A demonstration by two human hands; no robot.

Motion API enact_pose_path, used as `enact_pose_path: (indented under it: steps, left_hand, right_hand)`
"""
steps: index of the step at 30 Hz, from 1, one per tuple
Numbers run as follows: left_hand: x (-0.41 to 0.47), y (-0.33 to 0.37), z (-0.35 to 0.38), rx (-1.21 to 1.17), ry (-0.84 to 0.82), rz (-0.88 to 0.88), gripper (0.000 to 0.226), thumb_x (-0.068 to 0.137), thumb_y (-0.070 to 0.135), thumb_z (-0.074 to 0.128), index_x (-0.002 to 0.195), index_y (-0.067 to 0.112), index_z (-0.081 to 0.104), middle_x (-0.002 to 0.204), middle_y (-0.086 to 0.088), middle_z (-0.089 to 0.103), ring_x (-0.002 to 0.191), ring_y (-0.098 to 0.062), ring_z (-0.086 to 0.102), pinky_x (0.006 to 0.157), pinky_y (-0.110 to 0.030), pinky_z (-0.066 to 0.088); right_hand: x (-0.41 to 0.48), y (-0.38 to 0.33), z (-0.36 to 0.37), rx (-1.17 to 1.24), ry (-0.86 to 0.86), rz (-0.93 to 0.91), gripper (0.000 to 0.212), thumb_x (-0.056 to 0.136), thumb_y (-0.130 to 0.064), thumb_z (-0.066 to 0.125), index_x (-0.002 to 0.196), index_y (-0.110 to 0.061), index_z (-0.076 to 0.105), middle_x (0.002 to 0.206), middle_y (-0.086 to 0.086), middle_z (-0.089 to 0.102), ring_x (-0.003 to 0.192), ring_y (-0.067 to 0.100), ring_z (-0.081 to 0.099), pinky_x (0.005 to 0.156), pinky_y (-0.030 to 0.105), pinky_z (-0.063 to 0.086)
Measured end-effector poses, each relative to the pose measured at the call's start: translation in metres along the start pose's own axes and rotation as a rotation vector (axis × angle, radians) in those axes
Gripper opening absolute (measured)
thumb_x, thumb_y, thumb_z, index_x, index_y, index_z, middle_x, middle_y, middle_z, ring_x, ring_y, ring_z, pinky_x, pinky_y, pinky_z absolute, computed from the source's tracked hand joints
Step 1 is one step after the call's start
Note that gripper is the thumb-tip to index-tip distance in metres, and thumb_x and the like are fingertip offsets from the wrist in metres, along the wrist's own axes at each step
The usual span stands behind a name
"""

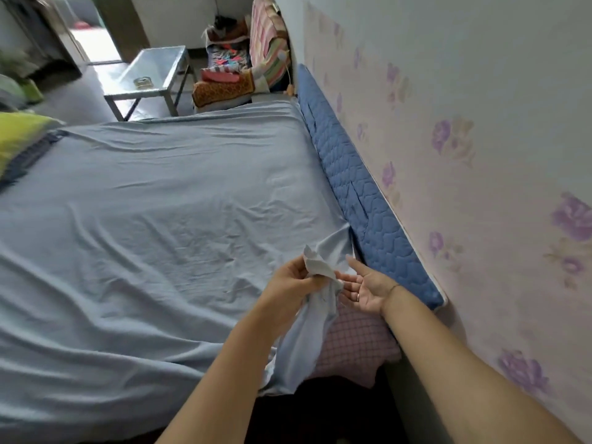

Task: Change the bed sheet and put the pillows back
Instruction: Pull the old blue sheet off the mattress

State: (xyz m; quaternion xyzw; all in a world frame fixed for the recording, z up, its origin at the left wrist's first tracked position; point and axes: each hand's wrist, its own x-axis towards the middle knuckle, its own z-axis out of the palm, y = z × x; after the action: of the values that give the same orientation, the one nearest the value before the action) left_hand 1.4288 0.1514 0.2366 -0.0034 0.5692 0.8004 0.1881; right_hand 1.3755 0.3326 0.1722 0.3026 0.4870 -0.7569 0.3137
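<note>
A light blue bed sheet (153, 219) lies spread and wrinkled over the bed. Its near right corner (320, 264) is lifted off the mattress, and my left hand (291, 283) grips that bunched corner. My right hand (365, 288) is palm up just to the right, fingers straight and touching the hanging cloth. Under the lifted corner a pink checked mattress cover (355, 344) shows. A yellow-green pillow (16, 136) with a dark fringed edge lies at the bed's far left.
A blue quilted headboard pad (355, 187) runs along the flowered wall (480, 155) on the right. Beyond the bed stand a glass-topped metal table (150, 75) and a sofa (243, 68) piled with coloured cloths. A dark gap lies below the bed corner.
</note>
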Motion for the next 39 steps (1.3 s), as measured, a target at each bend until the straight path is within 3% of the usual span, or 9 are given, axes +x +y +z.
enact_pose_path:
  steps: [2,6,9,16,19,22,26,33,39]
  left_hand:
    - [-0.007,0.000,-0.009,-0.026,0.031,0.003,0.018,0.079,-0.006,0.066,0.095,-0.002,0.061,0.087,-0.012,0.072,0.076,-0.020,0.070,0.067,-0.027,0.055]
    - [-0.012,0.001,-0.018,-0.092,0.080,0.012,0.040,0.072,0.004,0.071,0.110,0.003,0.061,0.098,-0.024,0.065,0.085,-0.031,0.064,0.077,-0.036,0.055]
    - [-0.012,0.005,-0.020,-0.135,0.113,0.015,0.044,0.073,0.006,0.071,0.116,0.009,0.063,0.086,-0.015,0.068,0.075,-0.021,0.067,0.071,-0.029,0.058]
    - [-0.016,0.016,-0.020,-0.164,0.130,0.015,0.005,0.082,0.012,0.072,0.078,0.009,0.074,0.072,-0.010,0.069,0.063,-0.018,0.067,0.064,-0.028,0.057]
    - [-0.020,0.021,-0.022,-0.158,0.143,0.027,0.009,0.083,0.012,0.070,0.075,0.007,0.070,0.068,-0.006,0.067,0.062,-0.015,0.065,0.060,-0.025,0.055]
    - [-0.023,0.026,-0.023,-0.160,0.156,0.053,0.008,0.080,0.012,0.070,0.073,0.009,0.071,0.069,-0.003,0.066,0.063,-0.011,0.064,0.060,-0.022,0.053]
    - [-0.027,0.030,-0.025,-0.142,0.169,0.046,0.010,0.077,0.015,0.067,0.069,0.014,0.074,0.070,-0.002,0.067,0.064,-0.011,0.064,0.063,-0.022,0.053]
    - [-0.039,0.036,-0.031,-0.159,0.171,0.071,0.015,0.082,0.013,0.074,0.067,0.012,0.072,0.067,-0.002,0.067,0.062,-0.011,0.065,0.059,-0.022,0.053]
    - [-0.046,0.036,-0.055,-0.207,0.362,0.092,0.015,0.073,0.018,0.072,0.080,0.007,0.064,0.069,-0.001,0.064,0.062,-0.009,0.062,0.060,-0.021,0.054]
  right_hand:
    - [0.014,0.006,0.008,-0.067,0.007,0.094,0.068,0.085,-0.051,0.064,0.129,-0.001,0.049,0.105,0.011,0.061,0.079,0.018,0.060,0.051,0.025,0.056]
    - [0.028,0.017,0.024,-0.162,-0.017,0.258,0.058,0.083,-0.047,0.068,0.114,0.000,0.055,0.087,0.011,0.063,0.065,0.017,0.059,0.045,0.024,0.054]
    - [0.032,0.021,0.034,-0.193,-0.040,0.248,0.047,0.083,-0.037,0.072,0.112,-0.003,0.057,0.082,0.010,0.060,0.063,0.016,0.056,0.044,0.021,0.052]
    - [0.027,0.018,0.042,-0.388,-0.291,-0.004,0.039,0.096,-0.032,0.055,0.132,-0.036,0.040,0.070,0.006,0.057,0.053,0.011,0.049,0.050,0.023,0.046]
    - [0.033,0.013,0.042,-0.340,-0.213,-0.019,0.056,0.090,-0.048,0.058,0.134,-0.017,0.043,0.086,0.013,0.064,0.064,0.017,0.061,0.060,0.028,0.055]
    - [0.034,0.009,0.046,-0.287,-0.129,0.075,0.075,0.080,-0.067,0.057,0.120,-0.003,0.051,0.091,0.011,0.062,0.070,0.018,0.063,0.056,0.027,0.056]
    - [0.034,0.008,0.056,-0.334,-0.066,0.129,0.065,0.071,-0.077,0.059,0.080,-0.013,0.053,0.076,0.007,0.058,0.068,0.017,0.058,0.053,0.026,0.052]
    - [0.032,0.010,0.072,-0.389,-0.124,0.140,0.038,0.084,-0.048,0.068,0.083,-0.012,0.055,0.068,0.003,0.055,0.057,0.012,0.052,0.047,0.021,0.047]
    - [0.034,-0.002,0.069,-0.215,-0.158,-0.169,0.019,0.090,-0.025,0.064,0.079,-0.014,0.055,0.058,0.001,0.062,0.050,0.006,0.057,0.050,0.020,0.050]
